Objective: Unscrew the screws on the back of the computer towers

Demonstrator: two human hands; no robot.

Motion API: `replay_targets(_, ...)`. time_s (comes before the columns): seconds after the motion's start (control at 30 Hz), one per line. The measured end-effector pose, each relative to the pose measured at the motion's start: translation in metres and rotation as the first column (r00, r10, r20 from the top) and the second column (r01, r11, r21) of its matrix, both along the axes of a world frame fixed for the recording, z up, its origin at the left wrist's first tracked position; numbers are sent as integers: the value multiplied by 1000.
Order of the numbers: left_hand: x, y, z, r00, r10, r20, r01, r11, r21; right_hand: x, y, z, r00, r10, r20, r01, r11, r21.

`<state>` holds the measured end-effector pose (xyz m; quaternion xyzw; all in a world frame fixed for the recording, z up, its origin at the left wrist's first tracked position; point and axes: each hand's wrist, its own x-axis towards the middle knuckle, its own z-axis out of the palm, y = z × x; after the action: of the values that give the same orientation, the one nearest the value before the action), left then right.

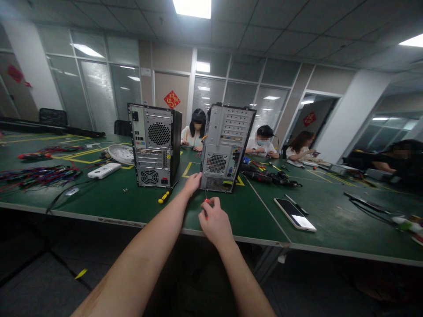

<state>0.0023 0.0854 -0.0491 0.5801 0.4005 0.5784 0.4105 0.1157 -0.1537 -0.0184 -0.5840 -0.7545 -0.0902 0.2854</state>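
Two computer towers stand upright on the green table, rear panels facing me. My left hand (pixel 193 184) touches the lower left edge of the right tower (pixel 216 145), which tilts slightly. Below that tower's bottom edge, my right hand (pixel 215 220) is closed around a red-handled screwdriver (pixel 206 200), its thin shaft pointing up to the panel's lower edge. Whether the tip meets a screw is too small to tell. The left tower (pixel 153 147) has a yellow and black screwdriver (pixel 164 197) lying in front of its base.
A phone (pixel 294 214) lies to the right. On the left are a white power strip (pixel 104 170), a white round basket (pixel 121 154) and bundled wires (pixel 39 176). Black cables (pixel 272 177) lie beyond the right tower. Several people sit across the table.
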Motion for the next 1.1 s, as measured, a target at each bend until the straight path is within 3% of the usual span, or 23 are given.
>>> replay_targets(0.4, 0, -2, 2, 1000, 19, 0, -19, 999, -30, 4, 2, -5, 983, 131, -128, -127, 991, 40)
replay_targets(0.83, 1, -3, 4, 1000, 22, -4, -22, 999, -29, 2, 2, -3, 1000, 23, 1, -23, 1000, 10)
replay_targets(1.1, 1, -4, 4, 1000, 10, 2, -10, 1000, -17, 2, 2, -2, 998, 53, -30, -52, 997, 50)
